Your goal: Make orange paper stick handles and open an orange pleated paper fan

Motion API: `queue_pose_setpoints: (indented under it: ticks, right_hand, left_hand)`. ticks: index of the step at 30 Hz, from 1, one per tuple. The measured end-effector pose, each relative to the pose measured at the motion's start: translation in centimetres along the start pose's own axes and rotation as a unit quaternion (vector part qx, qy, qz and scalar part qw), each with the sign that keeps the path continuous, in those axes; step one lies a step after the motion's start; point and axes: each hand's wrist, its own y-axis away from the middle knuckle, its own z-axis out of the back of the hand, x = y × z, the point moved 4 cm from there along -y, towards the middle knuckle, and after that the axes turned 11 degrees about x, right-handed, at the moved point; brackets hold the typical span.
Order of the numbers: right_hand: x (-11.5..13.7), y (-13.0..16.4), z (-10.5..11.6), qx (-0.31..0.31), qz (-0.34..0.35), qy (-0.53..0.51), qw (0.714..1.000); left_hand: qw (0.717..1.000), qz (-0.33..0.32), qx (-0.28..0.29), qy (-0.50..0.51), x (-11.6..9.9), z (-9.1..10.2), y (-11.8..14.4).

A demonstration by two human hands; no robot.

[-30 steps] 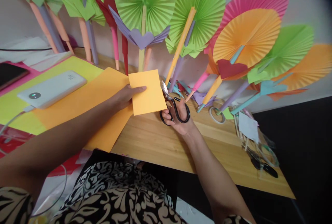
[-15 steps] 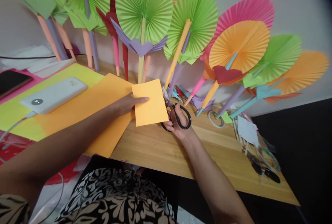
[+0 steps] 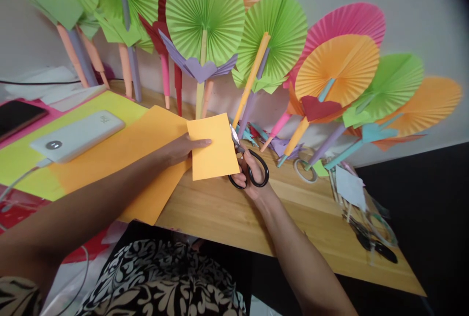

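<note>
My left hand [image 3: 185, 148] pinches a rectangular piece of yellow-orange paper [image 3: 214, 155] by its left edge, thumb on top. Fingers behind the paper are hidden. In my right hand [image 3: 252, 174] are black-handled scissors [image 3: 258, 168], their metal blades pointing up along the right edge of the paper. Whether the blades touch that edge I cannot tell. Both hands are above the wooden table [image 3: 220, 213]. Under my left forearm lies a large orange sheet [image 3: 146, 203], partly over a yellow-green sheet [image 3: 22, 164].
Folded paper fans [image 3: 205, 10] on paper handles lean along the wall. On the left lie a white power bank [image 3: 78, 135] with a cable and a dark phone [image 3: 18, 118]. Tape [image 3: 305, 171], paper scraps [image 3: 287, 146] and another pair of scissors [image 3: 373, 245] are on the right.
The view has shifted slightly, so everything sits a little lower. The scissors have tilted a little beside the paper. Both hands keep their holds.
</note>
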Motion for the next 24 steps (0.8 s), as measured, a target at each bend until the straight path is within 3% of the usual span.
queue_pose_setpoints:
  ticks: [12, 20, 24]
  right_hand:
    - [-0.16, -0.04, -0.02, 0.008, 0.018, 0.011, 1.000]
    - [-0.08, -0.05, -0.42, 0.010, 0.012, -0.004, 1.000]
    - [-0.30, -0.12, -0.52, 0.042, -0.005, -0.005, 0.999]
  left_hand:
    - [1.000, 0.005, -0.004, 0.008, -0.27, -0.72, 0.14]
    - [0.999, -0.019, 0.034, -0.011, 0.32, 0.02, 0.06]
    - [0.999, -0.011, 0.049, -0.021, 0.12, -0.23, 0.21]
